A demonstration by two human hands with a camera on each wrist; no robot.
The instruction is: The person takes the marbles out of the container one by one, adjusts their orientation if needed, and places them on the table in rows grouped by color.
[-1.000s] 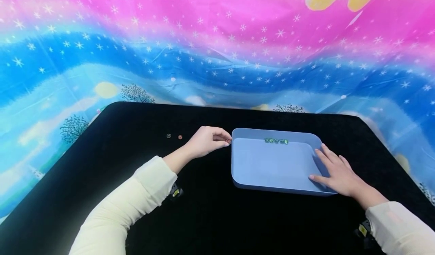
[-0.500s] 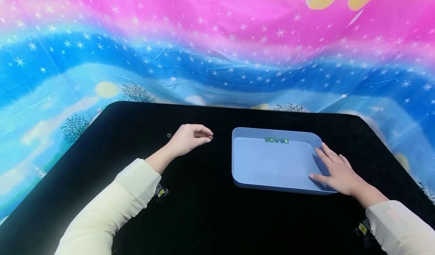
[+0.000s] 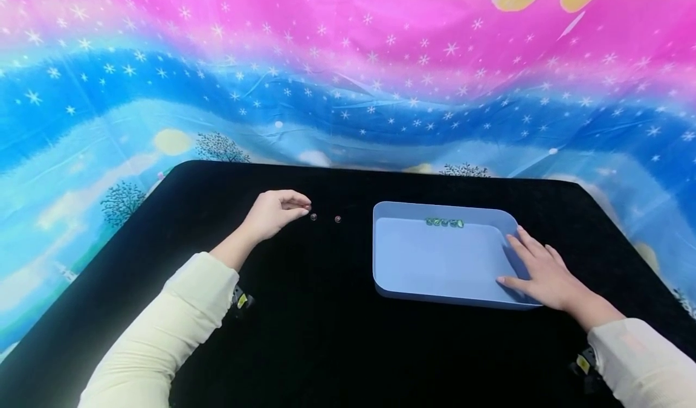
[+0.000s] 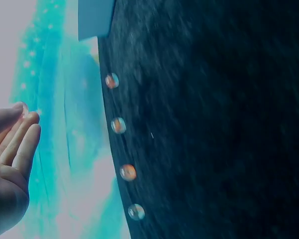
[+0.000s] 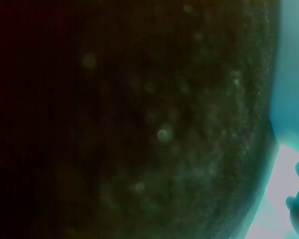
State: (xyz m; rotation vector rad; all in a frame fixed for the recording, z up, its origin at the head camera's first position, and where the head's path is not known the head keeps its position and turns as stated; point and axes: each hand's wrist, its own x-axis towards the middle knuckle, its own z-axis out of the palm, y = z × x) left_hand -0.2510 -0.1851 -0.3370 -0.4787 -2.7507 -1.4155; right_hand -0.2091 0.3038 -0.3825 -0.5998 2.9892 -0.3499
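Observation:
My left hand (image 3: 277,211) hovers left of the blue tray (image 3: 435,260). In the left wrist view its thumb and fingertips pinch a small see-through marble (image 4: 24,110), partly hidden by the fingers. Several glass marbles with orange or dark insides lie in a row on the black table. In the head view only two show, one marble (image 3: 313,217) beside the fingertips and another marble (image 3: 338,219) farther right. My right hand (image 3: 544,272) rests over the tray's right end with spread fingers. Several green marbles (image 3: 444,222) line the inside of the tray's far wall.
The black cloth-covered table (image 3: 348,347) reaches back to a patterned pink and blue curtain (image 3: 348,63). A small dark device (image 3: 241,299) sits under the left cuff, another device (image 3: 584,362) under the right. The right wrist view is dark and blurred.
My left hand has moved left, away from the tray's left edge. Two marbles now show on the table to its right. The tray and my right hand stay in place.

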